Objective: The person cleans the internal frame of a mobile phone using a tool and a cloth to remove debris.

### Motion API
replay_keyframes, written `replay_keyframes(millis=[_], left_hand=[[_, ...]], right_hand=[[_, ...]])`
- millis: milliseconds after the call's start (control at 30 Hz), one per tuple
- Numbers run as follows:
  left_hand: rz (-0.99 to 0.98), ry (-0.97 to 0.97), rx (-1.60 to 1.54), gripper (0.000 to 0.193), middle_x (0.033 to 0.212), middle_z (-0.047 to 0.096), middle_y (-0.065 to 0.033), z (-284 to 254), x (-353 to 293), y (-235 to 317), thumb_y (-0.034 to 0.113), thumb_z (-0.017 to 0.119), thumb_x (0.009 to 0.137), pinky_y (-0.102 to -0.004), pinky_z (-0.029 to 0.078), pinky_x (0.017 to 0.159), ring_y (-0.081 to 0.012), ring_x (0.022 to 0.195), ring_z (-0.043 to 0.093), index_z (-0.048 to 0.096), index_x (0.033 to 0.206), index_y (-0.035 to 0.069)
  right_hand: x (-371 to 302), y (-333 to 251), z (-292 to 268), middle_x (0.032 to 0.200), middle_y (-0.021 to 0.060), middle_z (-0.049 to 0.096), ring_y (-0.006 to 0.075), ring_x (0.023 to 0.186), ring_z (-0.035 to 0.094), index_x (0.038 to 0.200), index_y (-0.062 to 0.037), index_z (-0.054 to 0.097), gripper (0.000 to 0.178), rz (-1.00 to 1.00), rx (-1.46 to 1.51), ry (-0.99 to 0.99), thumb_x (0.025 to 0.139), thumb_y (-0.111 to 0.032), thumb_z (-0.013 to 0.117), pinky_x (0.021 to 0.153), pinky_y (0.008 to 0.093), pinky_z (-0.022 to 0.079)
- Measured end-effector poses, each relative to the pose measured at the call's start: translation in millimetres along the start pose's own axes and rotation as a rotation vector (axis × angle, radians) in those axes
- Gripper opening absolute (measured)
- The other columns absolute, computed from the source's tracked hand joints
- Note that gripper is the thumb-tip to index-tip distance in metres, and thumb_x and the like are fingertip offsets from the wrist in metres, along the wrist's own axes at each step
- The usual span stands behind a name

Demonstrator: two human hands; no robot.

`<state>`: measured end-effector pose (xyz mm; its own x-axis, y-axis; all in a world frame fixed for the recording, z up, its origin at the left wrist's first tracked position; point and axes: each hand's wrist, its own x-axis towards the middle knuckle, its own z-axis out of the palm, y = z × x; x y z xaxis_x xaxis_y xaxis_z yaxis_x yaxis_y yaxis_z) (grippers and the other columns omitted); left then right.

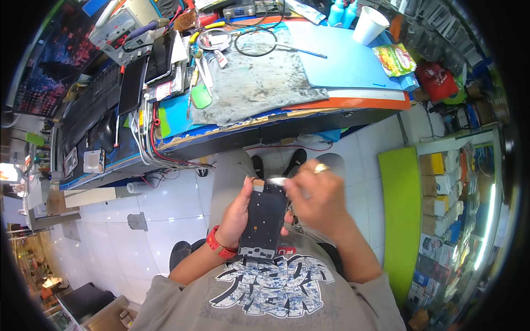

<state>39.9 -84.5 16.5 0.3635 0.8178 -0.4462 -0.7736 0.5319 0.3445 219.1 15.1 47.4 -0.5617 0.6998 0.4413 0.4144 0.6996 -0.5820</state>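
My left hand (234, 218), with a red band on its wrist, is wrapped round an opened phone body (264, 218). The phone body is flat and black, dotted with small screw holes, with a silvery section at its end nearest my shirt. Over its far end, my right hand (320, 193) is pinched on a small white piece (277, 180), blurred so that its kind does not show. A ring sits on one right finger. A copper-coloured patch (258, 187) shows beside my left thumb. The phone body is held up in front of my chest, above my lap.
Ahead stands a workbench with a stained grey mat (259, 83), a light blue mat (348, 60), a white cup (371, 25) and a green snack packet (395, 59). Several phones, tools and cables crowd its left. A lit glass display case (469, 220) stands at right.
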Motion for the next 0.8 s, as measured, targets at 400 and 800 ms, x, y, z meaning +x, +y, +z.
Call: replay_keyframes(millis=[400,800], left_hand=[[0.04,-0.057,0.027,0.073,0.11,0.07,-0.021,-1.2,3.9,0.0,0.063,0.022,0.107,-0.0414,0.061,0.08,-0.0326,0.086,0.074,0.054,0.137,0.005],[0.066,-0.015,-0.012,0.073,0.112,0.067,-0.0205,1.0,5.2,-3.9,0.062,0.023,0.108,-0.0414,0.061,0.081,-0.0315,0.097,0.07,0.052,0.137,0.002]], right_hand=[[-2.8,3.4,16.0,0.069,0.0103,0.055,0.0282,0.058,0.058,0.075,-0.0058,0.061,0.018,-0.003,0.106,0.048,0.083,-0.01,0.076,0.05,0.0407,0.044],[-10.4,12.9,3.2,0.074,0.0105,0.059,0.0289,0.06,0.059,0.075,-0.0058,0.061,0.018,-0.021,0.092,0.057,0.081,-0.01,0.077,0.052,0.0404,0.044]])
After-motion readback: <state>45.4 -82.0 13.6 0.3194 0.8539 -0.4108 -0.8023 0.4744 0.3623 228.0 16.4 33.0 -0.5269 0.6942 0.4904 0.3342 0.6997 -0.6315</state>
